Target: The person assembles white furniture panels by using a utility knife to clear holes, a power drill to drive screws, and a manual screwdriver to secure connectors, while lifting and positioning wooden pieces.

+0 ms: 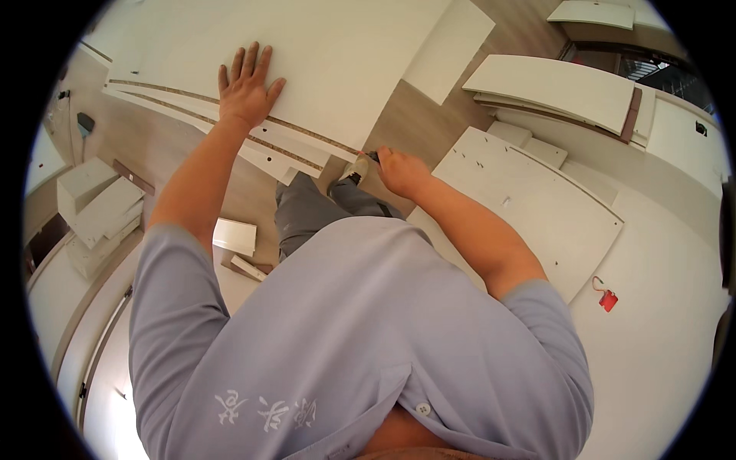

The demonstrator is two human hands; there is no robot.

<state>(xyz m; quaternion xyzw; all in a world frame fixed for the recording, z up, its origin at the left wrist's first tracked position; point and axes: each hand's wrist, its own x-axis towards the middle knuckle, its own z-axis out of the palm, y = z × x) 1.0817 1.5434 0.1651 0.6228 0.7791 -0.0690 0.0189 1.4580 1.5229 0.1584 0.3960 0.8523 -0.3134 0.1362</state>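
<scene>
A large white board lies in front of me, with bare brown chipboard showing along its near edge. My left hand rests flat on it near that edge, fingers spread and holding nothing. At the board's near right corner, my right hand is closed round a small dark-handled tool. A thin tip seems to point left toward the edge; the fingers hide most of the tool, so its kind is unclear. Just below the edge lies a narrower white strip with dark holes and a chipboard edge.
To the right is a white drilled panel with small fittings standing on it. Beyond it are stacked white panels. A red object with a hook lies at the right. White box-like pieces are at the left. My shoe is beside the board.
</scene>
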